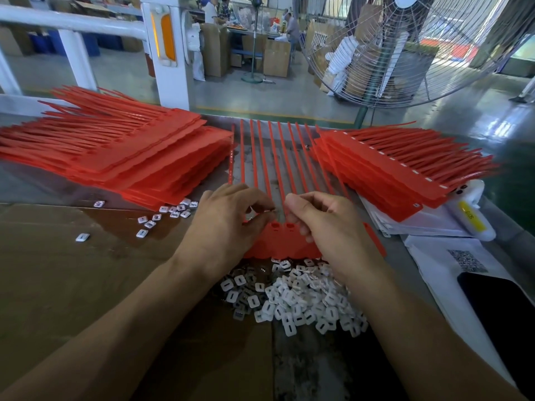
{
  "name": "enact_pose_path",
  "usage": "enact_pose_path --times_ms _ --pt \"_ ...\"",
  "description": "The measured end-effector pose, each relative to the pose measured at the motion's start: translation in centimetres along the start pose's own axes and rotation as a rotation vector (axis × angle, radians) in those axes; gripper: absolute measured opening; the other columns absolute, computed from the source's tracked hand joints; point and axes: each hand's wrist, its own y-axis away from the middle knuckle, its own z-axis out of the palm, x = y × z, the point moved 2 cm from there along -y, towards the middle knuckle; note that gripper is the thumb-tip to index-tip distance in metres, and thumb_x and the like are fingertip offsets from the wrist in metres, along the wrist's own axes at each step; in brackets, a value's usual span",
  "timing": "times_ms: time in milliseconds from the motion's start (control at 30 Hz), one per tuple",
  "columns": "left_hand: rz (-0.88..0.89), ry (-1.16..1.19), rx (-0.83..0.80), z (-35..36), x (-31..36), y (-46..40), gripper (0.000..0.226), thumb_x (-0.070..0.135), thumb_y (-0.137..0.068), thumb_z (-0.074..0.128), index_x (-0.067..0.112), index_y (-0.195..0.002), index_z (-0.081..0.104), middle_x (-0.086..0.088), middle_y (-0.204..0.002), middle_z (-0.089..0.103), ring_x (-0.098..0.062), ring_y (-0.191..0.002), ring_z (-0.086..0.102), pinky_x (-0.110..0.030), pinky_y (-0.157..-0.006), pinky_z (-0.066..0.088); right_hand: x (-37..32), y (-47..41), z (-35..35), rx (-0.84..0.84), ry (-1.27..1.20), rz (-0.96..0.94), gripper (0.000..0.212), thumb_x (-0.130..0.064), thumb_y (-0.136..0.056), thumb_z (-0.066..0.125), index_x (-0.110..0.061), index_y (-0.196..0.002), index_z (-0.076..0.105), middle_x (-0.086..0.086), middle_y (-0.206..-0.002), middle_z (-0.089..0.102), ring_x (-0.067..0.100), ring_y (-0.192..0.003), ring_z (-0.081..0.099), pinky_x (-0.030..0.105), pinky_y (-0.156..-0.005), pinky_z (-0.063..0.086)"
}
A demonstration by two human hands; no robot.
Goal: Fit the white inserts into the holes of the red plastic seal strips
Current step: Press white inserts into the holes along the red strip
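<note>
Evidently much is left: beside the heap of white inserts (304, 296), empty holes show in the red strip (278, 241); an insert seems pinched by the left hand (228, 221), while the right hand (327, 224) is curled on the strip.

Counts, per kind:
- Hands: two, a left hand (228, 218) and a right hand (327, 224), showing over the bench.
- Red strip stacks: two, a left stack (121, 151) and a right stack (390, 172); strips within are lying too packed to count.
- Sheet (278, 241) of joined strips: one, showing about ten tails.
- Insert pile (304, 299): one, too many to count.
- Loose inserts (162, 217) lying left: about a dozen.
- Fan (405, 53): one.
</note>
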Motion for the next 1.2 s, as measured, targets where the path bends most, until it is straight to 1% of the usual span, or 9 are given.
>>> enact_pose_path --times_ms 67,167,267,433,700,867,933,1033,1200 --pt "-0.042 -0.05 -0.022 0.4 -0.4 -0.1 0.011 0.039 -0.092 0.069 0.036 -0.102 0.072 0.018 -0.101 0.066 -0.006 -0.102 0.056 -0.039 -0.098 0.04 0.0 -0.2 -0.2 0.069 0.021 -0.011 0.028 -0.052 -0.096 0.063 -0.028 -0.087 0.075 -0.007 -0.084 0.074 -0.005 -0.068 0.062 0.028 -0.074 0.047" --pt "-0.089 -0.137 -0.081 1.2 -0.8 -0.3 0.012 0.038 -0.093 0.068 0.04 -0.105 0.072 0.019 -0.108 0.064 -0.007 -0.111 0.05 -0.03 -0.098 0.027 -0.1 -0.4 -0.5 0.111 0.025 -0.005 0.021 -0.042 -0.097 0.064 -0.028 -0.087 0.076 -0.01 -0.083 0.075 -0.005 -0.069 0.064 0.027 -0.074 0.048" --pt "-0.089 -0.181 -0.098 1.9 -0.9 -0.5 0.012 0.038 -0.092 0.069 0.041 -0.103 0.072 0.019 -0.107 0.064 -0.008 -0.111 0.048 -0.026 -0.091 0.018 -0.1 -0.4 -0.6 0.108 0.022 -0.013 0.019 -0.038 -0.098 0.064 -0.028 -0.087 0.076 -0.01 -0.082 0.076 -0.004 -0.068 0.065 0.027 -0.074 0.048" --pt "-0.079 -0.216 -0.119 2.4 -0.9 -0.8 0.01 0.042 -0.092 0.069 0.041 -0.101 0.073 0.019 -0.105 0.063 -0.009 -0.109 0.048 -0.023 -0.087 0.014 -0.2 -0.3 -0.6 0.101 0.025 -0.024 0.017 -0.037 -0.098 0.065 -0.029 -0.088 0.076 -0.009 -0.082 0.075 -0.003 -0.069 0.065 0.026 -0.073 0.05" --pt "-0.109 -0.209 -0.148 2.1 -0.7 -0.8 0.012 0.036 -0.093 0.068 0.04 -0.103 0.074 0.018 -0.107 0.064 -0.011 -0.111 0.049 -0.025 -0.085 0.014 -0.3 -0.2 -0.6 0.093 0.046 -0.05 0.016 -0.038 -0.098 0.065 -0.03 -0.089 0.076 -0.009 -0.083 0.075 -0.001 -0.072 0.066 0.029 -0.076 0.054" --pt "-0.051 -0.202 -0.201 1.3 -0.5 -0.2 0.034 0.016 -0.097 0.059 0.042 -0.114 0.072 0.018 -0.118 0.064 -0.009 -0.116 0.047 -0.028 -0.095 0.021 -0.2 -0.2 -0.8 0.101 0.063 -0.059 0.017 -0.038 -0.098 0.066 -0.03 -0.087 0.075 -0.009 -0.082 0.075 -0.001 -0.07 0.066 0.029 -0.076 0.055" --pt "-0.023 -0.211 -0.233 1.0 -0.3 -0.2 0.037 0.015 -0.098 0.055 0.042 -0.118 0.07 0.018 -0.123 0.063 -0.008 -0.118 0.047 -0.032 -0.101 0.025 -0.2 -0.2 -0.8 0.099 0.073 -0.062 0.017 -0.038 -0.098 0.066 -0.03 -0.087 0.076 -0.008 -0.082 0.075 0.0 -0.07 0.065 0.03 -0.076 0.057" --pt "-0.016 -0.225 -0.263 0.8 0.0 -0.2 0.039 0.016 -0.099 0.053 0.044 -0.122 0.069 0.017 -0.127 0.06 -0.008 -0.123 0.045 -0.035 -0.105 0.026 0.0 -0.3 -0.7 0.09 0.092 -0.063 0.017 -0.04 -0.098 0.065 -0.031 -0.088 0.076 -0.01 -0.083 0.075 0.0 -0.072 0.066 0.031 -0.078 0.059" --pt "-0.001 -0.219 -0.28 0.8 0.0 0.0 0.037 0.018 -0.1 0.052 0.043 -0.122 0.069 0.017 -0.126 0.06 -0.008 -0.122 0.045 -0.035 -0.105 0.027 0.2 -0.4 -0.6 0.074 0.125 -0.067 0.016 -0.038 -0.099 0.065 -0.031 -0.089 0.075 -0.012 -0.081 0.074 -0.002 -0.066 0.065 0.026 -0.069 0.056"
